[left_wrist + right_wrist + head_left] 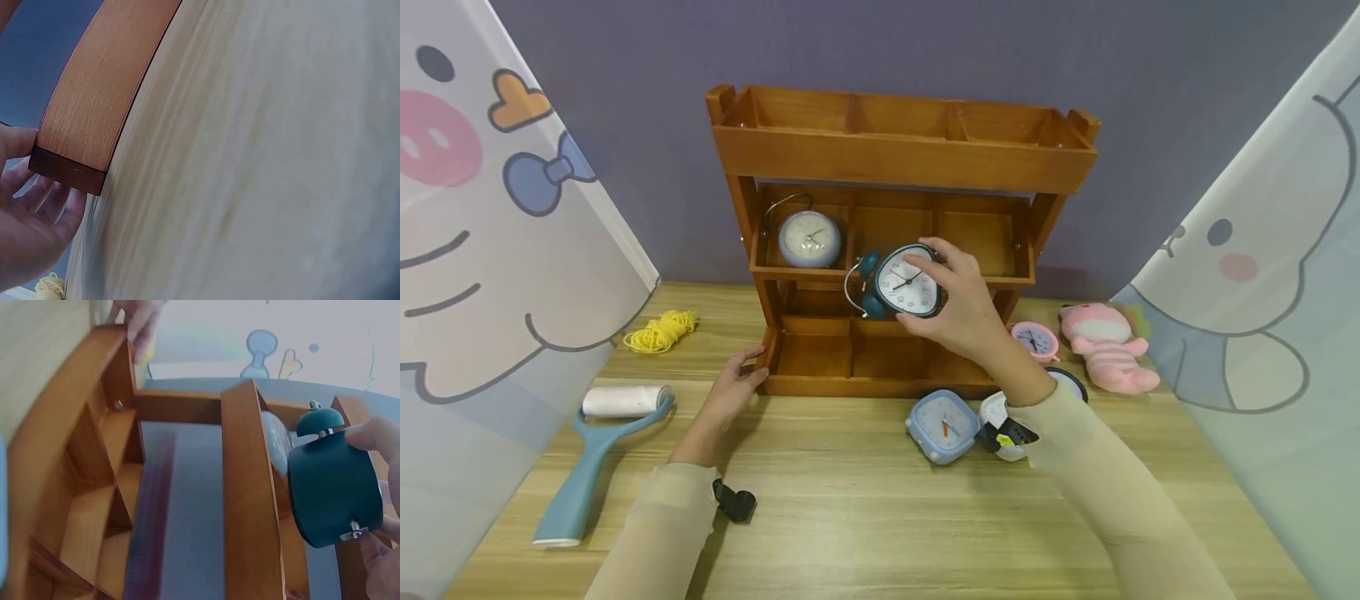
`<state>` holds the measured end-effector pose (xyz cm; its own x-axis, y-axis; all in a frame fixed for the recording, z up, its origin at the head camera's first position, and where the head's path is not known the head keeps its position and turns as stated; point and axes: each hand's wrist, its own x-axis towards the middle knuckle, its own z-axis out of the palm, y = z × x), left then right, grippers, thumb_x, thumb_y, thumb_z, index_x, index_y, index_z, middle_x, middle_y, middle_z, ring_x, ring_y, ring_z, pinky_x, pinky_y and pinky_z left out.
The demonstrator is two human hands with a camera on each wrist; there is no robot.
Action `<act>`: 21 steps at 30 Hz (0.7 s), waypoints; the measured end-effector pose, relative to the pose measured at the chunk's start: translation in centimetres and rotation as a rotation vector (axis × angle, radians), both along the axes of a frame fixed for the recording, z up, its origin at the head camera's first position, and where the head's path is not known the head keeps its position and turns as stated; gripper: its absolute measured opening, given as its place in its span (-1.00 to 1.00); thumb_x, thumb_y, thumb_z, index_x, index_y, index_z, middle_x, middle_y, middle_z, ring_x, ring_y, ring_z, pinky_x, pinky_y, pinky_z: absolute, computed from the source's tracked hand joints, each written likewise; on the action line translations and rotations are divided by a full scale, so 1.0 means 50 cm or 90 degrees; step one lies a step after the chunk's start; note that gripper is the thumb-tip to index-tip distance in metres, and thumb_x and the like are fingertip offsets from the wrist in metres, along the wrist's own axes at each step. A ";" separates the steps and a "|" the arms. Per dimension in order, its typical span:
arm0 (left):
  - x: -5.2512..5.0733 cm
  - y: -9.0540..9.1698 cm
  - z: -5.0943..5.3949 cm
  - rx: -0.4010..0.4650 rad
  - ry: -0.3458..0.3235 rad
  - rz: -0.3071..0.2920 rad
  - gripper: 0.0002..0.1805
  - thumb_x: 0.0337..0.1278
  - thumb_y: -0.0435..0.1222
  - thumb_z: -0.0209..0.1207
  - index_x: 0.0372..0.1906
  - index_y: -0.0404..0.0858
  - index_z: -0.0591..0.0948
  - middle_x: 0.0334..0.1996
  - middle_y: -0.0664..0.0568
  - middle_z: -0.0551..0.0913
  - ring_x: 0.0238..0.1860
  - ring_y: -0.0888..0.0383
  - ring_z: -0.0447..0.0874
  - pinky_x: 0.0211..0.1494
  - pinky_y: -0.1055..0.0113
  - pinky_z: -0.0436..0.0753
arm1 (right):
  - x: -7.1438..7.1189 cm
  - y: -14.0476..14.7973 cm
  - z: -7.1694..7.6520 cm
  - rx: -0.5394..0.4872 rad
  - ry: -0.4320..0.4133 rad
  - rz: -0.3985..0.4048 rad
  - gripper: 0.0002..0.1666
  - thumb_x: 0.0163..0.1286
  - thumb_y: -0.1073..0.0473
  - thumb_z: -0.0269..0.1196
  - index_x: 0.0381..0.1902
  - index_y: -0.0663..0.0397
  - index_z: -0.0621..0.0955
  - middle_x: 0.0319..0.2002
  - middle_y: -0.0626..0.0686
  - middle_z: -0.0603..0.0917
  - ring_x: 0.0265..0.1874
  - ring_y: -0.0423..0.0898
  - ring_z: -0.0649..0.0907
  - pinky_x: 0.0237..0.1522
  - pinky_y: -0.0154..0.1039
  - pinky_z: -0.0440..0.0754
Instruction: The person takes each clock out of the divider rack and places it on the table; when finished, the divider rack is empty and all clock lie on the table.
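My right hand (958, 300) grips a dark teal twin-bell alarm clock (907, 282) between thumb and fingers. The clock lies sideways, bells to the left, in front of the middle tier of a brown wooden shelf (902, 158). Its teal back and side (334, 487) show in the right wrist view. At the lower tier's left end, my left hand (733, 392) holds the shelf's corner; in the left wrist view the thumb and fingers lie about the board's end (69, 169). A round pale-blue clock (809, 239) stands in the middle tier's left compartment.
On the table, a blue square clock (943, 427), a white clock (996, 410) and a pink clock (1035, 342) sit right of centre, partly behind my right arm. A pink plush toy (1105, 346) lies farther right. Yellow string (661, 332) and a lint roller (587, 467) lie left.
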<state>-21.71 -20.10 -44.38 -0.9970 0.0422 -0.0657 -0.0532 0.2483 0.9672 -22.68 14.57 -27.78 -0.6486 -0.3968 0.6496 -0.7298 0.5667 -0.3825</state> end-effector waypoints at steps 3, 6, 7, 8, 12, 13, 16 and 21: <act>0.000 0.000 0.000 -0.002 -0.002 0.000 -0.43 0.47 -0.40 -0.05 0.47 -0.38 0.14 0.41 -0.40 0.04 0.35 -0.32 0.16 0.27 -0.10 0.30 | 0.021 0.002 -0.024 0.014 -0.019 0.022 -0.21 -0.12 0.17 0.60 0.15 0.16 0.61 0.30 0.17 0.38 0.18 0.17 0.32 0.04 0.13 0.43; 0.000 0.000 0.000 -0.003 -0.005 0.000 -0.43 0.47 -0.39 -0.05 0.47 -0.37 0.14 0.40 -0.41 0.05 0.35 -0.33 0.16 0.27 -0.11 0.30 | 0.041 0.003 -0.051 0.031 -0.044 0.039 -0.19 -0.12 0.16 0.60 0.17 0.16 0.60 0.30 0.16 0.38 0.18 0.15 0.32 0.03 0.13 0.45; 0.000 0.000 0.000 -0.004 -0.007 -0.001 -0.43 0.47 -0.38 -0.05 0.48 -0.37 0.14 0.40 -0.41 0.05 0.35 -0.33 0.16 0.27 -0.11 0.29 | 0.048 0.003 -0.061 0.036 -0.053 0.045 -0.18 -0.12 0.16 0.60 0.17 0.17 0.59 0.31 0.16 0.38 0.19 0.15 0.32 0.02 0.13 0.46; 0.000 0.000 0.000 -0.002 -0.007 -0.001 -0.43 0.47 -0.39 -0.05 0.48 -0.37 0.14 0.40 -0.42 0.05 0.35 -0.33 0.16 0.27 -0.12 0.29 | 0.054 0.002 -0.070 0.042 -0.062 0.048 -0.17 -0.11 0.15 0.59 0.18 0.16 0.58 0.31 0.15 0.38 0.19 0.14 0.33 0.01 0.12 0.47; 0.000 0.001 0.002 0.002 -0.008 0.002 -0.43 0.47 -0.39 -0.04 0.47 -0.37 0.15 0.39 -0.43 0.08 0.34 -0.32 0.17 0.27 -0.11 0.30 | 0.075 -0.005 -0.108 0.053 -0.111 0.058 -0.15 -0.11 0.13 0.59 0.21 0.13 0.57 0.31 0.11 0.38 0.19 0.10 0.33 0.01 0.10 0.49; 0.000 0.001 0.002 0.003 -0.008 0.002 -0.43 0.47 -0.39 -0.04 0.47 -0.37 0.15 0.39 -0.43 0.08 0.34 -0.32 0.17 0.27 -0.11 0.30 | 0.080 -0.007 -0.117 0.054 -0.127 0.059 -0.14 -0.11 0.13 0.59 0.22 0.13 0.57 0.32 0.11 0.38 0.19 0.10 0.33 0.01 0.10 0.50; 0.000 0.001 0.003 0.002 -0.006 0.003 -0.44 0.46 -0.40 -0.04 0.47 -0.37 0.15 0.40 -0.41 0.06 0.34 -0.32 0.17 0.27 -0.10 0.30 | 0.095 -0.014 -0.143 0.055 -0.183 0.062 -0.13 -0.12 0.13 0.59 0.23 0.08 0.56 0.33 0.07 0.38 0.21 0.08 0.32 0.02 0.09 0.49; 0.002 0.001 0.002 0.001 -0.003 -0.001 -0.43 0.46 -0.39 -0.04 0.47 -0.38 0.15 0.40 -0.41 0.04 0.34 -0.33 0.17 0.27 -0.11 0.30 | 0.113 -0.027 -0.182 0.076 -0.240 0.075 -0.13 -0.13 0.11 0.57 0.23 0.05 0.57 0.32 0.05 0.40 0.20 0.06 0.34 0.00 0.04 0.51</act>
<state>-21.60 -20.05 -44.28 -0.9966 0.0437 -0.0700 -0.0571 0.2470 0.9673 -17.04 13.22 -36.87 -0.7777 -0.5415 0.3194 -0.6138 0.5441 -0.5721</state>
